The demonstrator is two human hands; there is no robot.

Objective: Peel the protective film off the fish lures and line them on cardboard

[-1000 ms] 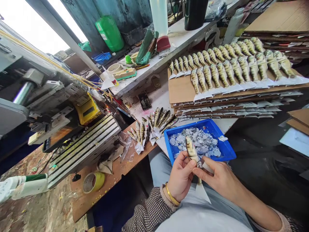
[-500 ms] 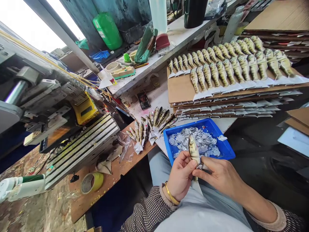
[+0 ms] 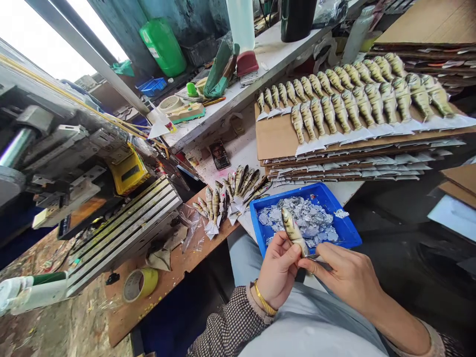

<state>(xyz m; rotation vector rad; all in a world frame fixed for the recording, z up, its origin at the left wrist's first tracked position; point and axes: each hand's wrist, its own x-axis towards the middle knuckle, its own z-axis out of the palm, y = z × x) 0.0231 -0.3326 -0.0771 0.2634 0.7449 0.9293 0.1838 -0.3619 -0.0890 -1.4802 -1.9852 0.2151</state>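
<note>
A fish-shaped fishing lure [image 3: 292, 226], pale-bellied with a dark back, points its head up and to the left. My left hand [image 3: 279, 265] is closed around its middle, thumb across the near side. At the lure's lower end, the thumb and fingers of my right hand [image 3: 345, 275] pinch a small silvery piece [image 3: 312, 257] that looks like foil; the fingers partly hide it. Just behind both hands is a blue tray [image 3: 256, 223] with many crumpled silver foil scraps [image 3: 310, 218] in it.
Rows of similar lures [image 3: 375, 103] with white tail covers lie on stacked cardboard sheets [image 3: 273, 136]. More lures [image 3: 243, 183] are heaped left of the tray, near a phone [image 3: 219, 154]. A tape roll [image 3: 140, 285] and slatted metal machine bed [image 3: 124, 235] stand left.
The lure has tilted, its head swinging to the left. My right fingers have shifted slightly at its lower end. The whole view has moved a little.
</note>
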